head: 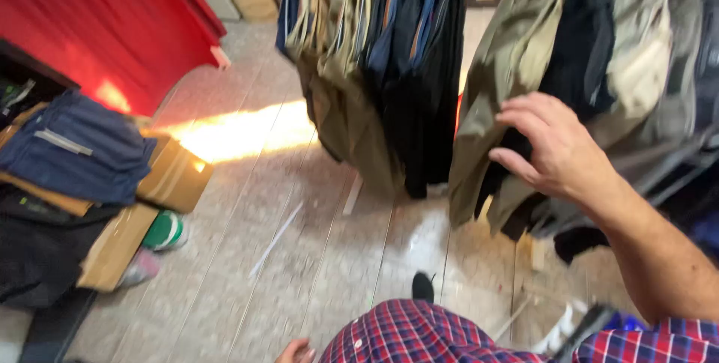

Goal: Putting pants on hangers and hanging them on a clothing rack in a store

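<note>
Reaching out with fingers spread, the right hand [550, 149] is hovering at the olive trousers [502, 86] hanging on the rack, gripping nothing. The left hand [294, 351] is showing only partly at the bottom edge; its grip is unclear.

I see a pale tiled floor [299, 258] with a bright patch of sunlight [240, 131] at the far left. A red curtain [112, 26] hangs far left. Near left stand open cardboard boxes [176, 176] of folded clothes. Racks of hanging clothes [374, 56] fill the far side.
</note>
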